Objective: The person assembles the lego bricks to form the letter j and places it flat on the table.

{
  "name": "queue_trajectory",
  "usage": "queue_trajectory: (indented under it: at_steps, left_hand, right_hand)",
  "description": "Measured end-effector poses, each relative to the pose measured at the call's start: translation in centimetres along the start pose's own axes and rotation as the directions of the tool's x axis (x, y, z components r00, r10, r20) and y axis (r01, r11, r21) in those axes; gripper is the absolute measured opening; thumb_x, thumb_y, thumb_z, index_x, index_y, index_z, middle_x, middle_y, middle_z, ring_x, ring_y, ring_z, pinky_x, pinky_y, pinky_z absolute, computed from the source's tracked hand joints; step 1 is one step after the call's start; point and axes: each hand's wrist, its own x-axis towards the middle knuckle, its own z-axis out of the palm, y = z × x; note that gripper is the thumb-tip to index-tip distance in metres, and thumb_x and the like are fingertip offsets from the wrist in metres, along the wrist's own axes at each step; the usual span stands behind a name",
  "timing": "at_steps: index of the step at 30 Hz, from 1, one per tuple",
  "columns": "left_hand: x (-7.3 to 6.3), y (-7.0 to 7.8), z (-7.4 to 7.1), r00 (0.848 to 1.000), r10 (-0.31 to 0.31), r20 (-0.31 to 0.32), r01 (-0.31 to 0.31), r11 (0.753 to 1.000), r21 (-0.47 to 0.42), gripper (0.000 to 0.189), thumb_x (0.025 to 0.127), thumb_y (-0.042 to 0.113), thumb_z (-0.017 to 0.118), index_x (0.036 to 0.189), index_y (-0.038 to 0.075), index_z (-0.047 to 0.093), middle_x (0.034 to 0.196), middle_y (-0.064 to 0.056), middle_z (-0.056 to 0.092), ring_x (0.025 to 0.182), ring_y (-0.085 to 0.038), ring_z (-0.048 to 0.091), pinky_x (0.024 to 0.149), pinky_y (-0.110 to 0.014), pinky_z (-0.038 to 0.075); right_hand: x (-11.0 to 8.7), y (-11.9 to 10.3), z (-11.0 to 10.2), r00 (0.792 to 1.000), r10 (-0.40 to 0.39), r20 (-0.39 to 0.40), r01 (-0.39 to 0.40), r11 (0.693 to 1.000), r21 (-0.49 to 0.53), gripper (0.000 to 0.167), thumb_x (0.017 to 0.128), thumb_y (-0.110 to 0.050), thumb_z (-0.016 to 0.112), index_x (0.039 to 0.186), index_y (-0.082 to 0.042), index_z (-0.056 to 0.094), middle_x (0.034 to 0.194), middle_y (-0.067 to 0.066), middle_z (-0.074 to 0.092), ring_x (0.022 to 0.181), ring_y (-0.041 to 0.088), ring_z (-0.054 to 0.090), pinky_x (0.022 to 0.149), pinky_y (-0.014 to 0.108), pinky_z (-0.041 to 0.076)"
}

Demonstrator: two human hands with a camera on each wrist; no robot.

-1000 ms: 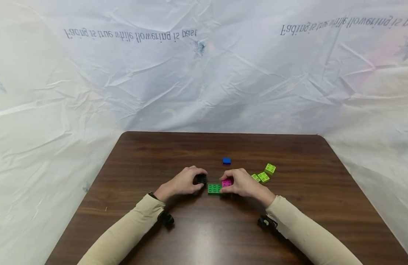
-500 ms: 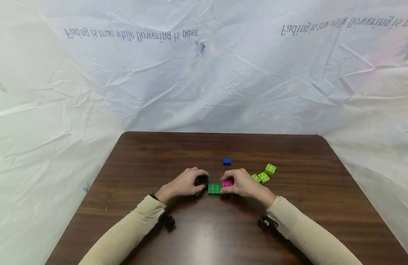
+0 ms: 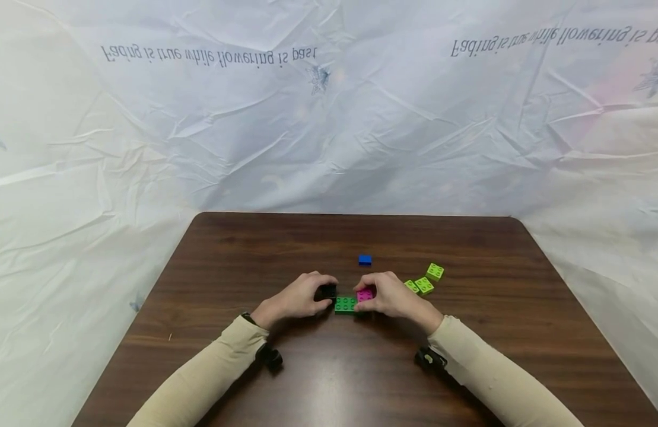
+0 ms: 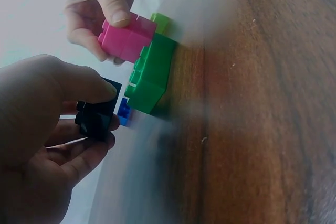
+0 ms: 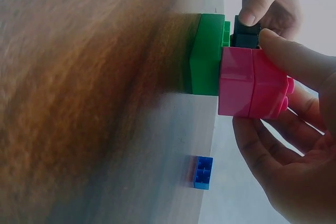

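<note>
A green toy building brick (image 3: 345, 305) lies on the table with its studs up. My right hand (image 3: 395, 295) pinches pink bricks (image 5: 247, 82) between thumb and fingers; a seam suggests two stacked together. They sit at the green brick's right end, against its studded top. My left hand (image 3: 298, 295) holds a black brick (image 4: 98, 111) by thumb and fingertips, near the green brick's left end and just above the level of its studs. From the left wrist view, a gap shows between the black and green bricks.
Beyond the hands, a blue brick (image 3: 365, 260) lies on the brown wooden table (image 3: 275, 237). Several lime-green bricks (image 3: 424, 285) lie to the right, close to my right hand. A white printed sheet (image 3: 329, 130) hangs behind the table.
My left hand has shifted slightly right with the black brick, closer to the green brick. My right hand and the pink bricks have stayed put.
</note>
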Motion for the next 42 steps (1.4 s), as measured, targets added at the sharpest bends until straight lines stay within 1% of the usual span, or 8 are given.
queue_trajectory:
  at_steps: [6,13,22,30,42]
  left_hand:
    - [0.04,0.07,0.09,1.000,-0.004,0.019,0.004,1.000,0.017,0.045,0.093,0.022,0.066,0.134,0.007,0.058,0.113,-0.007,0.063,0.099,-0.016,0.059,0.081,-0.031,0.052]
    - [0.15,0.07,0.36,1.000,-0.004,0.016,0.003,1.000,0.011,0.043,0.093,0.023,0.066,0.132,0.007,0.060,0.112,-0.006,0.064,0.097,-0.015,0.059,0.079,-0.028,0.052]
    - [0.27,0.11,0.74,0.999,0.053,-0.006,-0.052,0.998,0.016,0.040,0.091,0.021,0.068,0.128,0.006,0.063,0.109,-0.005,0.066,0.095,-0.014,0.059,0.077,-0.027,0.052]
    - [0.36,0.27,0.65,0.999,0.033,0.008,-0.033,0.999,0.028,0.041,0.092,0.023,0.067,0.129,0.008,0.063,0.110,-0.003,0.066,0.095,-0.013,0.059,0.077,-0.026,0.051]
    - [0.29,0.33,0.88,0.999,0.035,0.012,-0.036,0.999,0.031,0.041,0.091,0.024,0.068,0.129,0.009,0.063,0.109,-0.003,0.066,0.092,-0.012,0.059,0.074,-0.023,0.050]
  right_hand:
    - [-0.09,0.00,-0.01,1.000,-0.003,0.005,0.003,1.000,-0.002,0.033,0.080,-0.030,0.082,0.106,-0.011,0.073,0.089,-0.005,0.068,0.071,0.007,0.055,0.059,0.022,0.047]
    - [-0.17,0.03,0.02,1.000,-0.002,0.001,0.002,1.000,-0.006,0.033,0.079,-0.030,0.082,0.106,-0.011,0.073,0.089,-0.005,0.068,0.070,0.007,0.055,0.059,0.022,0.047]
    - [-0.22,-0.01,0.12,1.000,0.003,-0.004,-0.003,1.000,-0.022,0.033,0.079,-0.031,0.082,0.104,-0.012,0.074,0.087,-0.006,0.067,0.069,0.006,0.055,0.059,0.022,0.047]
    - [-0.20,-0.11,0.00,1.000,-0.001,-0.007,0.001,1.000,-0.025,0.033,0.079,-0.031,0.082,0.104,-0.011,0.074,0.087,-0.007,0.067,0.069,0.006,0.055,0.059,0.022,0.047]
    - [-0.18,-0.09,0.07,1.000,-0.001,-0.011,0.001,1.000,-0.025,0.033,0.078,-0.031,0.083,0.104,-0.012,0.074,0.086,-0.007,0.067,0.069,0.007,0.055,0.058,0.022,0.047]
